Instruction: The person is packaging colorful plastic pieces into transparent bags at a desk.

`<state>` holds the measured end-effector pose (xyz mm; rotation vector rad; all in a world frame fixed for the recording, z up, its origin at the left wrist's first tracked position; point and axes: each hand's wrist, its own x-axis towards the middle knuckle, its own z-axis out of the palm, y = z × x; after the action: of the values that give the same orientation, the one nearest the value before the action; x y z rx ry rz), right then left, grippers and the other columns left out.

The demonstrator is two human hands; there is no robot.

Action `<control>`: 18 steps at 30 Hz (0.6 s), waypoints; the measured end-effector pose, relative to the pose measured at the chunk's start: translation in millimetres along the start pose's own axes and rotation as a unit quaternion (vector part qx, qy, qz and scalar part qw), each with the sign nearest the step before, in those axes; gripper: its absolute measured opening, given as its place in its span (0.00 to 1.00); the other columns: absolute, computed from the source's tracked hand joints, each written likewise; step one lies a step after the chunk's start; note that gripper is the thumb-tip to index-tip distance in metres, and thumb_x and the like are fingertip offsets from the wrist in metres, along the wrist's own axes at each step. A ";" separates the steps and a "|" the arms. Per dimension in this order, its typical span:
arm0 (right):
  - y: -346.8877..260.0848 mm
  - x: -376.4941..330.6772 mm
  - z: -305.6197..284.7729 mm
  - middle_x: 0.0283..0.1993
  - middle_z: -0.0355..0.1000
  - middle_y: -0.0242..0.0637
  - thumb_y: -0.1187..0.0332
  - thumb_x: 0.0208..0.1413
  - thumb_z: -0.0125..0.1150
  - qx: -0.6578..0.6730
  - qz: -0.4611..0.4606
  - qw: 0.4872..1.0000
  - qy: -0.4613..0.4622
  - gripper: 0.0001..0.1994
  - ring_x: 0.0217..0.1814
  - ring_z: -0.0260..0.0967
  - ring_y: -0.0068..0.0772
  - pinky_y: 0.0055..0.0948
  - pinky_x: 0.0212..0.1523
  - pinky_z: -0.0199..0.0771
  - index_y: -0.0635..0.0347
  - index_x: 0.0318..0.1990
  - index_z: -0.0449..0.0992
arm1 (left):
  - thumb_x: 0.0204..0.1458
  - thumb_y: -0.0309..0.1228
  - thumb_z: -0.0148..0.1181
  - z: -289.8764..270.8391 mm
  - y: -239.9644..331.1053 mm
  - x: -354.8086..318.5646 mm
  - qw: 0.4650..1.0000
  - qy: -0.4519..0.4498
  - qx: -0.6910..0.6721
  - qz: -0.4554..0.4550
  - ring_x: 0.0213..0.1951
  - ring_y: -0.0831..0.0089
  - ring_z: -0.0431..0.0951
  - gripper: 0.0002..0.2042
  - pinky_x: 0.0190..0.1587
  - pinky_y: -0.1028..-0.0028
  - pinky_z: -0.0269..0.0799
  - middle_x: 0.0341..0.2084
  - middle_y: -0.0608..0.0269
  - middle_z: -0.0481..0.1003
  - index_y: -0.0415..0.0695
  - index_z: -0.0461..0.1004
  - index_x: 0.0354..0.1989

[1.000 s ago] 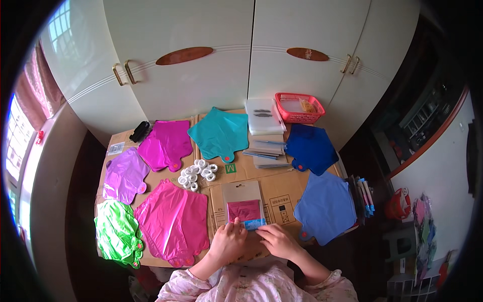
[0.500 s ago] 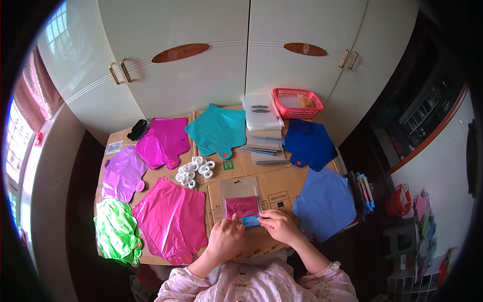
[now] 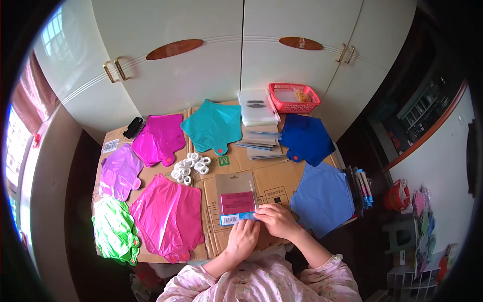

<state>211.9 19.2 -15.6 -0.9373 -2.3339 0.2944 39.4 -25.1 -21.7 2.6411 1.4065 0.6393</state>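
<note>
A clear flat packet (image 3: 236, 199) with a folded magenta foil balloon inside and a blue label strip lies on the cardboard-covered table (image 3: 274, 178), just in front of me. My right hand (image 3: 277, 220) presses its fingers on the blue strip at the packet's lower right corner. My left hand (image 3: 243, 239) rests just below the packet's bottom edge, fingertips at the strip. A thin white straw lies along the packet's right side.
Flat foil balloons are spread about: pink (image 3: 168, 216), green (image 3: 114, 231), purple (image 3: 119, 172), magenta (image 3: 158, 138), teal (image 3: 211, 126), dark blue (image 3: 306, 138), light blue (image 3: 324, 199). White ribbon rolls (image 3: 190, 166), stacked packets (image 3: 261, 143), a red basket (image 3: 294, 97) and a black tool (image 3: 133, 127) sit behind.
Both hands moved forward from the table's near edge onto the packet's bottom strip; the right hand slid left along it. The packet stayed in place.
</note>
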 end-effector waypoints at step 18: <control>12.2 -8.5 0.7 0.47 0.72 0.39 0.80 0.43 0.53 0.042 0.004 0.999 -0.031 0.16 0.56 0.67 0.37 0.35 0.58 0.65 0.61 0.43 0.77 | 0.45 0.25 0.51 6.7 9.4 9.3 0.999 -0.009 -0.006 -0.052 0.32 0.65 0.70 0.07 0.35 0.69 0.70 0.27 0.58 0.67 0.39 0.68 0.33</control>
<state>223.1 22.2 -24.9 -0.9087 -2.3549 0.4282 53.9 -22.2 -22.4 2.5390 1.5170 0.6079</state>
